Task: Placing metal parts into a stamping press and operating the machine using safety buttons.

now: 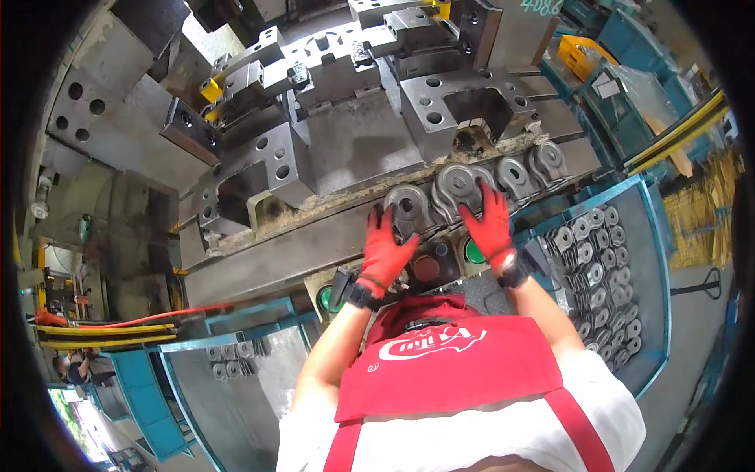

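My left hand (385,250), in a red glove, has its fingers and thumb spread at the near left edge of a grey ring-shaped metal part (408,206). Its fingertips touch or nearly touch that part. My right hand (491,230), gloved the same way, reaches with outstretched fingers to the right side of a similar ringed part (454,186), partly over the pieces behind it. Two more such parts, a middle one (515,176) and an end one (548,163), lie to the right in the same row on the press's front ledge (275,262).
Beyond the ledge stands a heavy press die (358,141) with steel blocks. A control box with a green button (474,252) and a reddish button (426,269) sits below my hands. A blue-edged bin (659,236) at right holds many stacked parts; another bin (182,389) stands left.
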Available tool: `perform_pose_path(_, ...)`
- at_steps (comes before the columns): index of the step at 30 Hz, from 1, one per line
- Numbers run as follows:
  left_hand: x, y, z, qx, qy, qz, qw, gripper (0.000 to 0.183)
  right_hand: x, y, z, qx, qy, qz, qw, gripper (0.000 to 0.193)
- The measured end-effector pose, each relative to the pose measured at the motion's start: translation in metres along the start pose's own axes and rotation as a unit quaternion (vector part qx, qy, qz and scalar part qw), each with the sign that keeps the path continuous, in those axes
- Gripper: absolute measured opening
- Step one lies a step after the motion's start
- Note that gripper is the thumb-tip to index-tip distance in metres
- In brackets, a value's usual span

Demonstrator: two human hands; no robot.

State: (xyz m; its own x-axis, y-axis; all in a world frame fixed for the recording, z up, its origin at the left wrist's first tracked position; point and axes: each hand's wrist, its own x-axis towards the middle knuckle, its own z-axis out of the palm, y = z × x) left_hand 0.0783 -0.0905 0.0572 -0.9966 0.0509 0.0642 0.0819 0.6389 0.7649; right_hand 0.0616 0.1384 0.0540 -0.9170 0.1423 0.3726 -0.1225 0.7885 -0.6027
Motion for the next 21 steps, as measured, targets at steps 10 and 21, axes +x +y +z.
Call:
perform_pose_path(10, -0.050, -0.044, -0.070, -0.156, 0.138, -0.056, 0.976, 0.053, 0.039, 0.009, 0.013, -0.204, -0.201, 0.087, 0.954, 0.113)
perform_pose_path(21, -0.098, -0.109, -0.132, -0.305, 0.384, -0.123, 0.863, 0.038, 0.067, -0.146, -0.067, 0.189, -0.218, -0.037, 0.957, 0.094)
